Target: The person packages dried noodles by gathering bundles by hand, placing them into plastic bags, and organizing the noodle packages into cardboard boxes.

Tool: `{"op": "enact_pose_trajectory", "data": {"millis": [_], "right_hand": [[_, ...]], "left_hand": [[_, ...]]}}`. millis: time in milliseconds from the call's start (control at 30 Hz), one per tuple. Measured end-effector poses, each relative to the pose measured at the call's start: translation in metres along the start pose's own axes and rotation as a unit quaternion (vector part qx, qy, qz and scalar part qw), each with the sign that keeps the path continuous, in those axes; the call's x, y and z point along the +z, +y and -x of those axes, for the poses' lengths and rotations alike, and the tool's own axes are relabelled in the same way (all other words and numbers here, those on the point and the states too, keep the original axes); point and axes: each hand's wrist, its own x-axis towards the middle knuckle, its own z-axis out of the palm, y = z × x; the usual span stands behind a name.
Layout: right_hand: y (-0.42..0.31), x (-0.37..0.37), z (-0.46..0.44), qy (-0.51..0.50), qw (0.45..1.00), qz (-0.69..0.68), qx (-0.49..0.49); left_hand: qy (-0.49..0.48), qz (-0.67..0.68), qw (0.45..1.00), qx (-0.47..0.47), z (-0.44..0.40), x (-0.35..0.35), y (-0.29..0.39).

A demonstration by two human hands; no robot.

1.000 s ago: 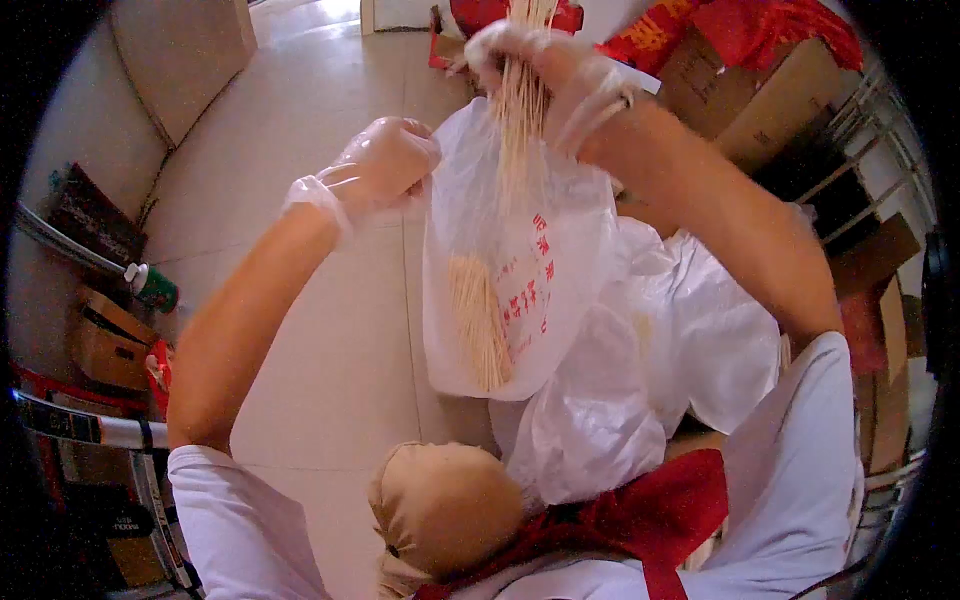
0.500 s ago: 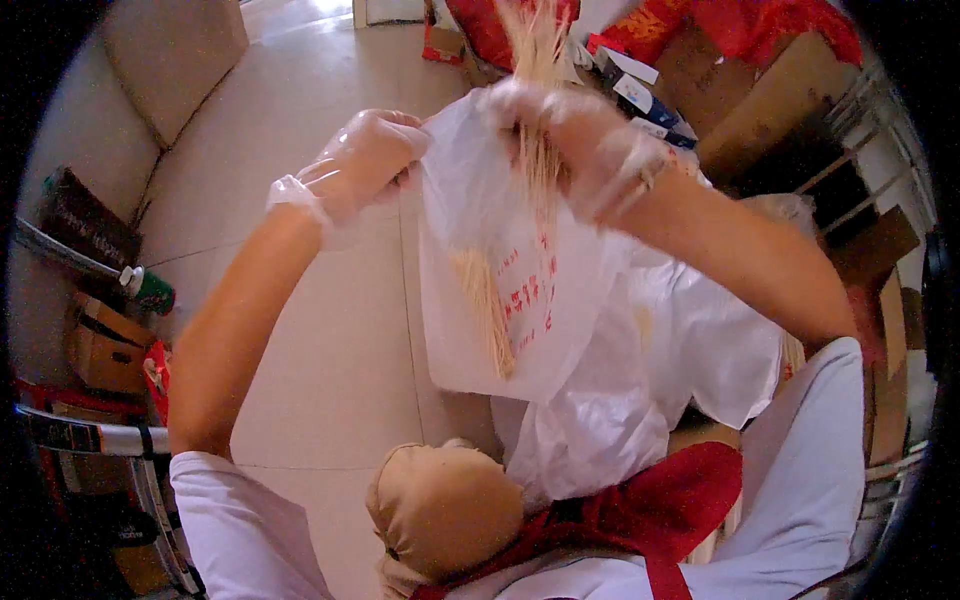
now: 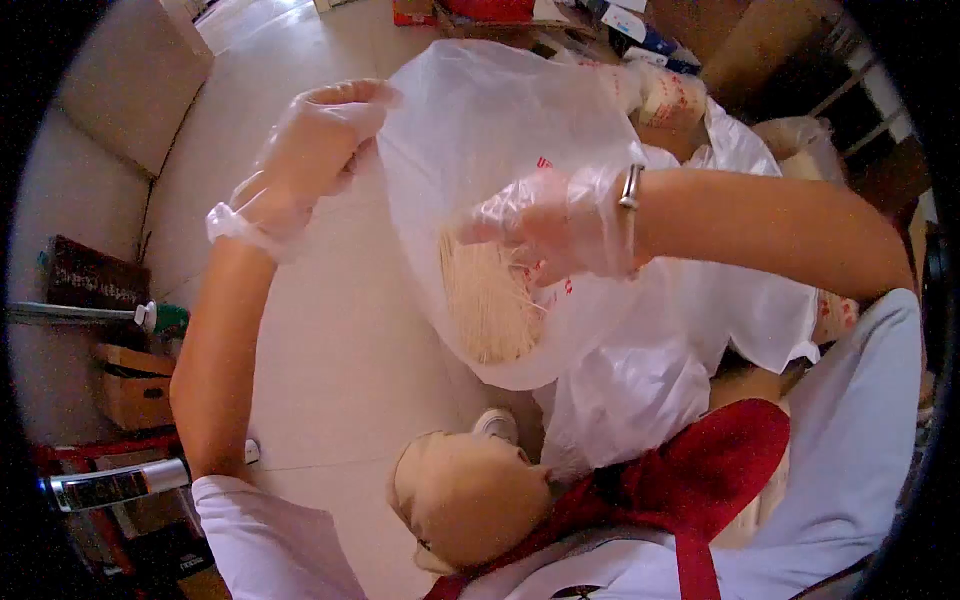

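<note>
The open room is mostly on the left side: the pale floor (image 3: 335,350) lies bare from the plastic bag (image 3: 480,110) until the wall (image 3: 85,200) and the cardboard box (image 3: 138,400). On the right side it is tight, because crumpled white plastic (image 3: 630,400) lies close against the bag. The lower edge of the bag hangs above the beige knee (image 3: 470,495), near the shoe (image 3: 495,424), and its upper edge is spread wide, below the red things at the top of the view.

The left hand (image 3: 315,140), in a clear glove, is raised at the upper left corner of the bag, and its fingers are pressed together on this edge. The left forearm goes up steeply from the sleeve, with the wrist bent toward the bag.

The right forearm comes almost level from the right side, across the bag. The right hand (image 3: 530,220), also gloved, points to the left, with its fingers at the upper end of the bundle of thin pale sticks (image 3: 490,310). I cannot tell if these fingers are closed on it. The bundle is in the lower part of the bag, a little slanted.
</note>
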Motion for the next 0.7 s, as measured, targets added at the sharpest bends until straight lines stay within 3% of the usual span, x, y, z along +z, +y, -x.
{"op": "enact_pose_trajectory", "data": {"millis": [133, 267, 367, 433, 467, 500, 567, 633, 700], "right_hand": [[-0.002, -0.028, 0.000, -0.044, 0.994, 0.080, -0.054], [-0.001, -0.071, -0.002, 0.016, 0.981, 0.149, -0.126], [0.009, -0.090, -0.011, 0.037, 0.972, 0.187, -0.138], [0.016, -0.093, -0.018, 0.039, 0.969, 0.207, -0.132], [0.020, -0.095, -0.021, 0.036, 0.968, 0.214, -0.129], [0.023, -0.095, -0.024, 0.029, 0.966, 0.224, -0.124], [0.031, -0.094, -0.030, 0.017, 0.964, 0.239, -0.111], [0.037, -0.088, -0.036, -0.002, 0.961, 0.260, -0.091], [0.042, -0.080, -0.043, -0.020, 0.957, 0.282, -0.071]], "left_hand": [[0.003, -0.043, 0.999, 0.012, 0.003, 0.004, 0.007], [0.010, -0.052, 0.998, 0.022, 0.001, 0.003, 0.006], [0.028, -0.027, 0.997, 0.068, 0.004, -0.002, -0.009], [0.023, -0.044, 0.987, 0.151, 0.011, -0.013, -0.025], [0.044, 0.178, 0.982, 0.044, 0.010, -0.012, -0.033], [0.044, 0.175, 0.983, 0.038, 0.009, -0.010, -0.049], [0.193, 0.377, 0.905, -0.038, 0.007, -0.005, -0.109], [0.265, 0.383, 0.885, 0.016, 0.003, 0.001, -0.275], [0.288, 0.417, 0.861, -0.045, 0.024, 0.048, -0.299]]}}
